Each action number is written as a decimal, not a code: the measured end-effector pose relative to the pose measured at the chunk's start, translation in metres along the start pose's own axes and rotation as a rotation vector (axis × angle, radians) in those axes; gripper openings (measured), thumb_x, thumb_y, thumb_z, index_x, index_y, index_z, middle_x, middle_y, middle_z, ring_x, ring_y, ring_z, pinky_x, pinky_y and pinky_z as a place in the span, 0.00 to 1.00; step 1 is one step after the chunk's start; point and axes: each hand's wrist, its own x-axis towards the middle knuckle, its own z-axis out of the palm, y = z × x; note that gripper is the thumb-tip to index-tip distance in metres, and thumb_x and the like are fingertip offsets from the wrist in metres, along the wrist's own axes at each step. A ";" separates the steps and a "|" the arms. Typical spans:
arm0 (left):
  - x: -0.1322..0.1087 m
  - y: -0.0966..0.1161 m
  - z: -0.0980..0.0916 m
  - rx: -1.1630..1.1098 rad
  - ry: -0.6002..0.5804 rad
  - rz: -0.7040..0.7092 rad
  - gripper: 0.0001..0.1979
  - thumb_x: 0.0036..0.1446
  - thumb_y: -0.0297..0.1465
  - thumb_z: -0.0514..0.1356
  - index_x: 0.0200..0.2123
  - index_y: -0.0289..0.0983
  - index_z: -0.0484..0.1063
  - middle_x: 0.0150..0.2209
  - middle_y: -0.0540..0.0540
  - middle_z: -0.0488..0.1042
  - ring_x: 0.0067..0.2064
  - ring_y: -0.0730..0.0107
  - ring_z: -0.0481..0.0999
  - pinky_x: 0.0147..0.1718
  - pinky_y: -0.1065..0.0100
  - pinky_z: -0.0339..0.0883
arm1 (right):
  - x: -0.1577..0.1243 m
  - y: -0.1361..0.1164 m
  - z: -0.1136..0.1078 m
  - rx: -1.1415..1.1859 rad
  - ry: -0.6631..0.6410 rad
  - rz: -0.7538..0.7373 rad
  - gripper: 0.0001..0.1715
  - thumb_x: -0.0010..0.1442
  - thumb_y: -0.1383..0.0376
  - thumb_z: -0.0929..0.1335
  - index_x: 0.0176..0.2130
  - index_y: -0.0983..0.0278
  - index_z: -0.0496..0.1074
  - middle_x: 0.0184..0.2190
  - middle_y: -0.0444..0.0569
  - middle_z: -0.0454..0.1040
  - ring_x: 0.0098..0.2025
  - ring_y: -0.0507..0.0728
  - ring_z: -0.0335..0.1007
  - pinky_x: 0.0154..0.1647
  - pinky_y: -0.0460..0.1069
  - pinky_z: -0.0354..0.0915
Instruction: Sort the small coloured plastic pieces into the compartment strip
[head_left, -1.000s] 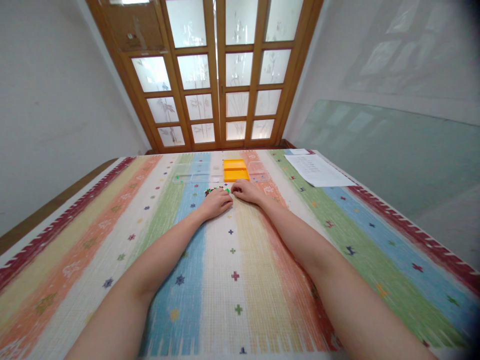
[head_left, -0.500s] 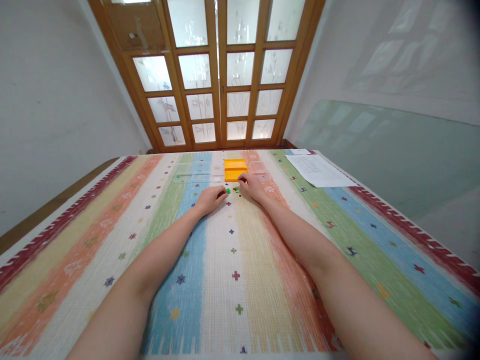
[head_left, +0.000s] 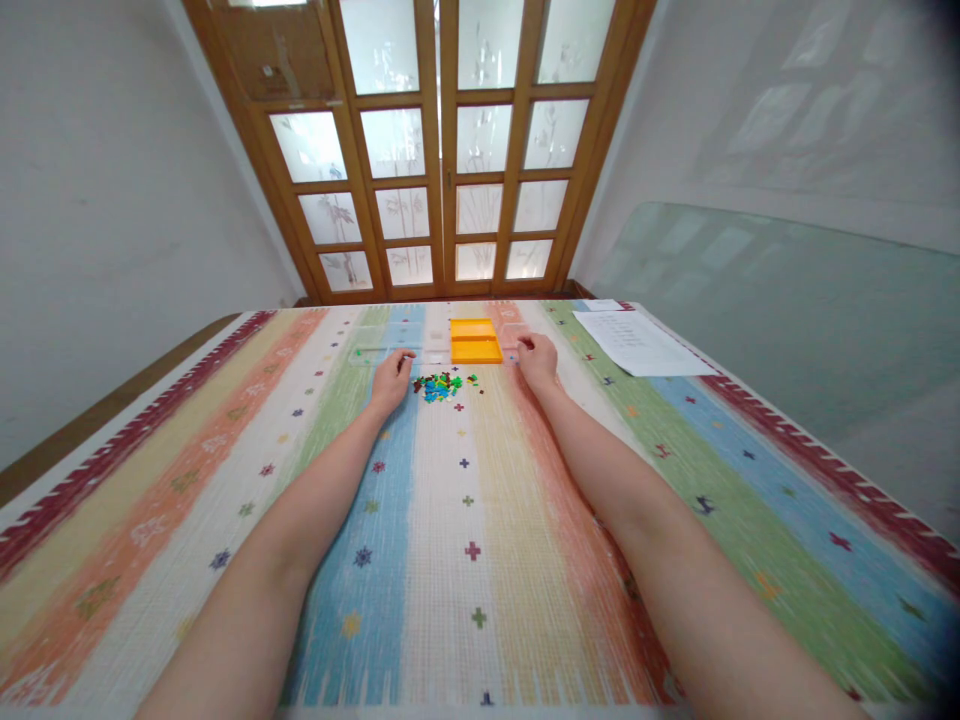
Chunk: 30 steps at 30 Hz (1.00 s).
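A heap of small colourful pieces (head_left: 439,387), mostly blue, green and brown, lies on the tablecloth. Behind it stands an open yellow box (head_left: 476,348) with two sections. My left hand (head_left: 393,378) is closed over the clear compartment tray (head_left: 367,357), left of the heap; whatever its fingers pinch is too small to name. My right hand (head_left: 538,358) hovers by the clear container (head_left: 513,330) to the right of the yellow box. Its fingertips are pinched together, and what they hold, if anything, cannot be made out. A few green bits (head_left: 358,352) sit in the left tray.
A striped, patterned cloth (head_left: 442,560) covers the table. Printed paper sheets (head_left: 637,342) lie at the far right. Beyond the table's far edge are wooden doors with glass panes (head_left: 442,180); a pale glass panel (head_left: 787,290) leans at the right wall.
My left hand has moved left and away from me, uncovering the heap of pieces. My right hand has shifted right, from the yellow box's front corner to the clear container.
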 end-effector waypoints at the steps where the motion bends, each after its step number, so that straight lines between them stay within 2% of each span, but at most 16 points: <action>1: 0.002 -0.005 -0.001 -0.030 0.030 -0.037 0.13 0.69 0.35 0.53 0.49 0.40 0.75 0.31 0.49 0.73 0.33 0.65 0.71 0.36 0.67 0.63 | 0.000 0.002 0.000 -0.021 0.013 0.008 0.16 0.63 0.66 0.63 0.44 0.65 0.79 0.45 0.61 0.79 0.48 0.66 0.71 0.54 0.60 0.66; 7: 0.015 -0.032 -0.014 -0.215 0.245 -0.272 0.08 0.66 0.34 0.57 0.47 0.40 0.68 0.28 0.53 0.67 0.29 0.69 0.68 0.32 0.70 0.62 | -0.003 -0.003 0.004 -0.081 -0.034 -0.037 0.15 0.63 0.68 0.64 0.46 0.65 0.78 0.46 0.60 0.78 0.51 0.67 0.68 0.57 0.61 0.63; 13: 0.022 -0.053 -0.025 -0.337 0.344 -0.357 0.11 0.64 0.41 0.59 0.40 0.38 0.69 0.29 0.52 0.67 0.27 0.72 0.65 0.27 0.72 0.61 | -0.005 -0.012 0.007 -0.079 -0.063 -0.113 0.13 0.65 0.66 0.64 0.45 0.62 0.77 0.49 0.58 0.77 0.52 0.66 0.68 0.57 0.60 0.62; 16: 0.023 -0.059 -0.027 -0.417 0.343 -0.390 0.12 0.66 0.40 0.56 0.43 0.38 0.70 0.34 0.48 0.73 0.26 0.75 0.66 0.25 0.74 0.62 | -0.007 -0.015 0.006 -0.047 -0.075 -0.147 0.14 0.64 0.67 0.64 0.45 0.62 0.77 0.50 0.57 0.77 0.54 0.66 0.68 0.59 0.60 0.62; 20: 0.025 -0.063 -0.031 -0.507 0.328 -0.431 0.15 0.66 0.36 0.55 0.51 0.38 0.71 0.44 0.44 0.78 0.27 0.77 0.71 0.27 0.74 0.67 | -0.009 -0.018 0.005 -0.015 -0.091 -0.169 0.15 0.64 0.68 0.63 0.44 0.61 0.77 0.50 0.57 0.77 0.55 0.66 0.67 0.60 0.61 0.62; 22: 0.026 -0.063 -0.035 -0.579 0.301 -0.468 0.21 0.64 0.34 0.57 0.60 0.39 0.68 0.47 0.44 0.79 0.29 0.77 0.74 0.29 0.73 0.70 | -0.009 -0.019 0.006 -0.012 -0.105 -0.175 0.16 0.63 0.69 0.63 0.45 0.61 0.78 0.50 0.57 0.76 0.56 0.66 0.66 0.60 0.61 0.62; 25: 0.027 -0.061 -0.041 -0.619 0.234 -0.538 0.35 0.62 0.32 0.60 0.71 0.42 0.56 0.47 0.46 0.80 0.31 0.76 0.78 0.33 0.72 0.73 | -0.010 -0.021 0.007 -0.027 -0.120 -0.181 0.16 0.64 0.69 0.63 0.45 0.62 0.78 0.50 0.58 0.76 0.55 0.67 0.67 0.60 0.61 0.63; 27: 0.027 -0.060 -0.042 -0.597 0.208 -0.548 0.37 0.62 0.32 0.61 0.72 0.42 0.53 0.47 0.46 0.80 0.31 0.75 0.78 0.34 0.71 0.74 | -0.012 -0.024 0.007 -0.034 -0.139 -0.193 0.15 0.64 0.69 0.64 0.45 0.63 0.78 0.48 0.58 0.77 0.54 0.67 0.68 0.59 0.60 0.63; 30: 0.025 -0.060 -0.038 -0.541 0.192 -0.477 0.30 0.62 0.32 0.60 0.67 0.38 0.63 0.48 0.43 0.80 0.30 0.75 0.77 0.33 0.71 0.73 | -0.016 -0.034 0.006 -0.018 -0.214 -0.242 0.13 0.66 0.68 0.64 0.44 0.63 0.78 0.46 0.57 0.78 0.51 0.65 0.70 0.57 0.58 0.64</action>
